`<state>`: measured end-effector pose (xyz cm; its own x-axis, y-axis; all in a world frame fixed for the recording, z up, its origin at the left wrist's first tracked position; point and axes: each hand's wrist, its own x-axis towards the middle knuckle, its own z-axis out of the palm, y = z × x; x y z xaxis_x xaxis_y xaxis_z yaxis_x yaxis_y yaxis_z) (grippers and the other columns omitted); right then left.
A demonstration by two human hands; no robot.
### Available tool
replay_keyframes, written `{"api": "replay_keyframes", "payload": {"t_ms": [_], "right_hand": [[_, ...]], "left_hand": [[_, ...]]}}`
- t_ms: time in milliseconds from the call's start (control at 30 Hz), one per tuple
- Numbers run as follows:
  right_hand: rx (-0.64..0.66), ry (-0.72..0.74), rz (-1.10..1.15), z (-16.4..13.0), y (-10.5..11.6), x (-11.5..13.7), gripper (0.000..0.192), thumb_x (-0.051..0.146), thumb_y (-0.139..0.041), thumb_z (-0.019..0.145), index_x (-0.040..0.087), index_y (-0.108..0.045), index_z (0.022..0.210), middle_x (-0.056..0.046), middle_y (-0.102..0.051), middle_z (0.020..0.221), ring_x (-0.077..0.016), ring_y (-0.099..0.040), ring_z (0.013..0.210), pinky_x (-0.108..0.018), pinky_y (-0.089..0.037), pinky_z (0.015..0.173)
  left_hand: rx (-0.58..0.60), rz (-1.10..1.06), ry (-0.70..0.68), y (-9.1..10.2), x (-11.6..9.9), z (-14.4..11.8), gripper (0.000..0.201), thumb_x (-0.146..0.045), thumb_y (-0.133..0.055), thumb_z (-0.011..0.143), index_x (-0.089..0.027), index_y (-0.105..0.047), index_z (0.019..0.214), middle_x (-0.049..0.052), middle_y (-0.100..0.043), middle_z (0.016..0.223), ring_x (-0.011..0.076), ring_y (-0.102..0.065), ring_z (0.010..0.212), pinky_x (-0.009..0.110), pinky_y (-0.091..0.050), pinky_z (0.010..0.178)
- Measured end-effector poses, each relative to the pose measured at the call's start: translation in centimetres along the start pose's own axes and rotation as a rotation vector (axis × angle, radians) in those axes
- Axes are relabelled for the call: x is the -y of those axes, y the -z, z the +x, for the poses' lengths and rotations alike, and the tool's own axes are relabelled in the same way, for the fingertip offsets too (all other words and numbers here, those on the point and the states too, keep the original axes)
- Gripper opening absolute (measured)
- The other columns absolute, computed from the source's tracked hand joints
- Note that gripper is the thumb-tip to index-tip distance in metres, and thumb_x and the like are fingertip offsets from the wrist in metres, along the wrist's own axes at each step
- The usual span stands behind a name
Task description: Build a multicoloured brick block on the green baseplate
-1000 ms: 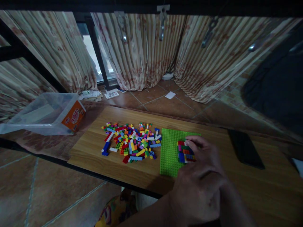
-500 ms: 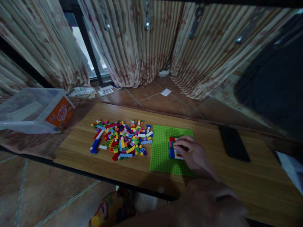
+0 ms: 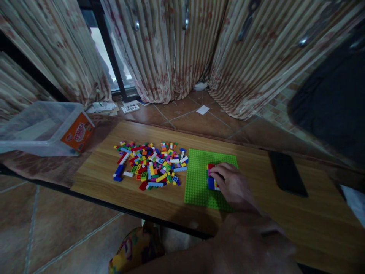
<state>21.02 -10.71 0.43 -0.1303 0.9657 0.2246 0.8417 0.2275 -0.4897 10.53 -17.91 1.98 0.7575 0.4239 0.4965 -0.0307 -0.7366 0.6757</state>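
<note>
A green baseplate (image 3: 196,179) lies on the wooden table (image 3: 128,201). A small stack of red, blue and white bricks (image 3: 211,182) stands on its right half. My right hand (image 3: 234,186) lies over that stack, fingers curled around it and covering most of it. My left hand (image 3: 251,241) hovers close to the camera at the bottom, blurred, fingers curled in with nothing showing in them, and it hides my right forearm. A pile of loose coloured bricks (image 3: 151,167) is spread left of the baseplate.
A clear plastic bin with an orange label (image 3: 42,127) sits tilted at the table's left end. A black phone (image 3: 286,173) lies flat to the right of the baseplate. Curtains (image 3: 176,49) hang behind, and a dark bulky shape (image 3: 330,102) looms at the right.
My left hand has lifted off the stack and pulled back toward the camera. My right hand has stayed on the stack. The view has shifted slightly.
</note>
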Motion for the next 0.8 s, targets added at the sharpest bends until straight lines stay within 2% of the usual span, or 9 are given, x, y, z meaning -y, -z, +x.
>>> {"api": "replay_keyframes", "payload": {"t_ms": [167, 333, 567, 800], "right_hand": [[-0.007, -0.054, 0.069, -0.5, -0.2, -0.4, 0.021, 0.032, -0.053, 0.090, 0.025, -0.071, 0.082, -0.004, -0.068, 0.090, -0.0219, -0.061, 0.088, -0.038, -0.047, 0.080], [-0.040, -0.120, 0.128, -0.8, -0.3, -0.7, 0.017, 0.033, -0.057, 0.087, 0.026, -0.072, 0.081, -0.003, -0.068, 0.089, -0.0218, -0.060, 0.091, -0.039, -0.046, 0.083], [-0.065, -0.182, 0.181, -0.8, -0.4, -0.8, 0.016, 0.035, -0.062, 0.084, 0.025, -0.073, 0.077, -0.003, -0.067, 0.091, -0.0212, -0.059, 0.090, -0.038, -0.046, 0.082], [-0.067, -0.183, 0.167, -0.9, -0.3, -1.2, 0.016, 0.036, -0.063, 0.082, 0.026, -0.074, 0.077, -0.004, -0.066, 0.093, -0.0219, -0.059, 0.091, -0.039, -0.045, 0.084]], "left_hand": [[-0.013, 0.022, 0.010, -0.5, 0.2, 0.0, 0.015, -0.019, -0.051, 0.085, -0.019, -0.065, 0.091, 0.005, -0.070, 0.100, 0.0169, -0.065, 0.091, 0.028, -0.054, 0.080], [-0.001, 0.032, -0.036, -0.8, 0.5, 0.1, 0.014, -0.023, -0.054, 0.084, -0.025, -0.067, 0.083, 0.004, -0.069, 0.096, 0.0183, -0.065, 0.090, 0.026, -0.055, 0.072], [-0.008, 0.098, -0.066, -0.6, 0.5, 0.0, 0.017, -0.020, -0.051, 0.083, -0.013, -0.066, 0.089, 0.005, -0.068, 0.091, 0.0171, -0.065, 0.088, 0.026, -0.053, 0.075], [0.007, 0.022, -0.013, -0.5, 0.4, 0.4, 0.015, -0.020, -0.055, 0.084, -0.025, -0.069, 0.079, 0.003, -0.071, 0.092, 0.0183, -0.067, 0.088, 0.026, -0.055, 0.071]]}}
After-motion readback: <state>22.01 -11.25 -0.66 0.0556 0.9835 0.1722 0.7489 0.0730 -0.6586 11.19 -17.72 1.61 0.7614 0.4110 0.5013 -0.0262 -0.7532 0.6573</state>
